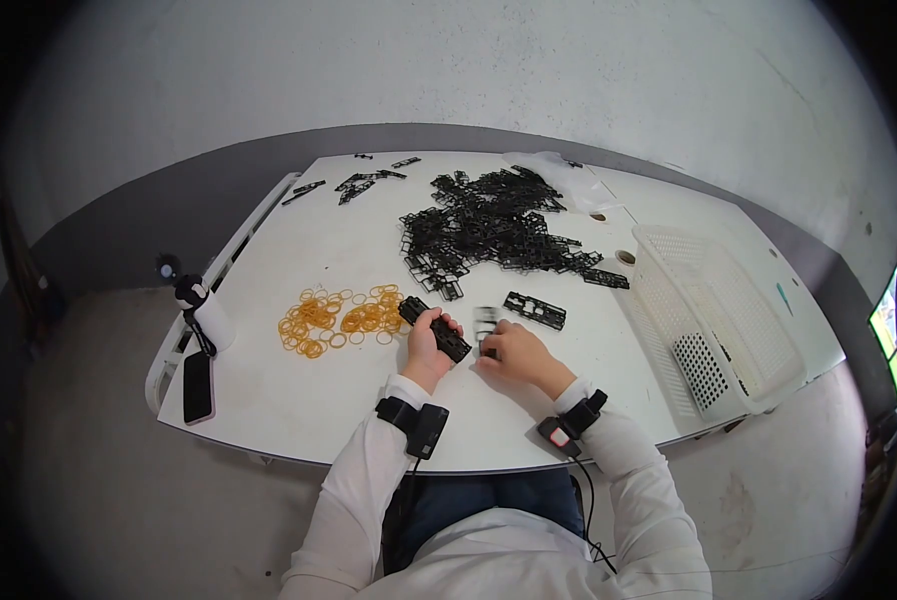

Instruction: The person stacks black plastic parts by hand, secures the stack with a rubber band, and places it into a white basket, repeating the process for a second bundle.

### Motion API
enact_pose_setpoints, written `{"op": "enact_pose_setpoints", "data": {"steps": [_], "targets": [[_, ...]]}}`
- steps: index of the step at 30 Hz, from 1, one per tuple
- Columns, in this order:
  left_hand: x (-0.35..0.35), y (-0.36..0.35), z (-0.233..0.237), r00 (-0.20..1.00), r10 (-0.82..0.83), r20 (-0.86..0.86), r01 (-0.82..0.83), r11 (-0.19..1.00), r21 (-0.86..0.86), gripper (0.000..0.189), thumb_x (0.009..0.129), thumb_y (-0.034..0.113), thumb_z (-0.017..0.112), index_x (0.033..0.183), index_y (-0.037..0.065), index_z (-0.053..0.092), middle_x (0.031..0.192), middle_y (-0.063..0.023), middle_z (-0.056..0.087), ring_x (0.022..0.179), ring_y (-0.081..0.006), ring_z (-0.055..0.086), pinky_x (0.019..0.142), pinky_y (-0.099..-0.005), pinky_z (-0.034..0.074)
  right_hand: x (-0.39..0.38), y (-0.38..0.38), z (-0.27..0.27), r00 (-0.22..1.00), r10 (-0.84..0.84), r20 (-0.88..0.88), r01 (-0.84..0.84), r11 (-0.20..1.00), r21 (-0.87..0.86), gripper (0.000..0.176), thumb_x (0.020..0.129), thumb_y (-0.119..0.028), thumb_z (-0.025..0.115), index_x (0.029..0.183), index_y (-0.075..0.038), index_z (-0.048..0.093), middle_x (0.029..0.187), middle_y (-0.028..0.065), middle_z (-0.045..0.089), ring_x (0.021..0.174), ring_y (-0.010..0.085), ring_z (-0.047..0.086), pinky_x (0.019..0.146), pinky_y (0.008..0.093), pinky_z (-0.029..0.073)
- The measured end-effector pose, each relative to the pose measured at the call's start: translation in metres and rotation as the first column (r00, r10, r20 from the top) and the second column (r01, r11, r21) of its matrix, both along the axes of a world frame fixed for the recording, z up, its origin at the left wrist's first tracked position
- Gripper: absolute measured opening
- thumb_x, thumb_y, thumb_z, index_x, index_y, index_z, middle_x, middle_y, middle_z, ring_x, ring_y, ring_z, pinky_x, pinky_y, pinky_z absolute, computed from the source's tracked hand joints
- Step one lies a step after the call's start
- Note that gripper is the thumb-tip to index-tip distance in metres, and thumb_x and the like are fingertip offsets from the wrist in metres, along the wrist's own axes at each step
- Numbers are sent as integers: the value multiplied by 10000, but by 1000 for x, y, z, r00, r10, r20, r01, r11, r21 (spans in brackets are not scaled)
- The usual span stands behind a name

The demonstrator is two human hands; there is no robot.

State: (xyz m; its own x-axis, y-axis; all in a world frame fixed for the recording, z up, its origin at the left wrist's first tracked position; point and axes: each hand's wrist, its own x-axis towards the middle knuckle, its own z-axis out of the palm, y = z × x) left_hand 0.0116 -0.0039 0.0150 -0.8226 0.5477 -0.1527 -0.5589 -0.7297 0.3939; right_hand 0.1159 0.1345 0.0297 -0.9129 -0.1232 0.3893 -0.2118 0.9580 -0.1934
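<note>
On our white table, our left hand grips a stack of black frames, our right hand pinches a loose frame beside it; stacking seems underway, needing careful alignment next.

Stack of black plastic frames: a long, narrow bundle lying aslant with its far end toward the left. It is clasped in the left hand, on the near side of the heap of black frames, toward the heap's left end.

Single black frame: small and blurred, at the fingertips of the right hand, near the heap's middle. The grip is unclear.
</note>
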Motion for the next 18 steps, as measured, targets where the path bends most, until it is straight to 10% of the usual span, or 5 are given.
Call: {"op": "enact_pose_setpoints", "data": {"steps": [18], "targets": [[-18, -8, -6, 983, 155, 101, -170, 973, 153, 212, 824, 264, 573, 747, 108, 452, 650, -1, 485, 581, -146, 486, 584, -312, 444, -1, 5, -3, 980, -184, 70, 189, 980, -69, 267, 679, -159, 609, 920, -44, 606, 872, 146, 579, 859, 317, 549, 751, 384, 459]]}}
